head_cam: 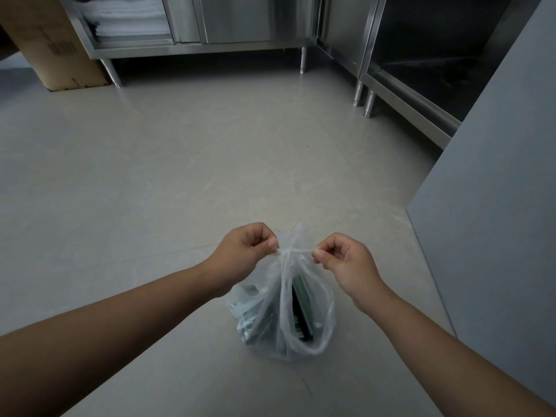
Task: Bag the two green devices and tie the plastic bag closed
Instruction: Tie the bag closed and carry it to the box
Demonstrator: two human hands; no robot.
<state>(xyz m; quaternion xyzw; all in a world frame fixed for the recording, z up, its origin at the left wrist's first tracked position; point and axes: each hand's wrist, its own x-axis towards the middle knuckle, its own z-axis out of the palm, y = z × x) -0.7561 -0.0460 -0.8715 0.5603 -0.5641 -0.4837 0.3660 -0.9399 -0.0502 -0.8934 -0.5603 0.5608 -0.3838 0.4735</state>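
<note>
A pale tiled floor (180,176) fills the head view, with steel cabinets (240,22) along the far wall, a cardboard box (51,46) leaning at the left and a grey panel (496,206) on the right. Near the bottom centre a thin clear plastic bag (282,320) stands on the floor. Inside it a dark green device (301,308) stands on end on the right side; a second greenish shape (255,326) lies on the left, blurred by the plastic, so both seem to be bagged. The left hand (243,251) is closed, pinching one twisted handle of the bag between thumb and fingers. The right hand (343,260) is closed the same way on the other handle. The two strands meet in a small knot (290,251) between the hands, which pull apart sideways, apparently to draw it tight above the bag's mouth. The tying looks nearly done; a gap below the knot shows the device.
</note>
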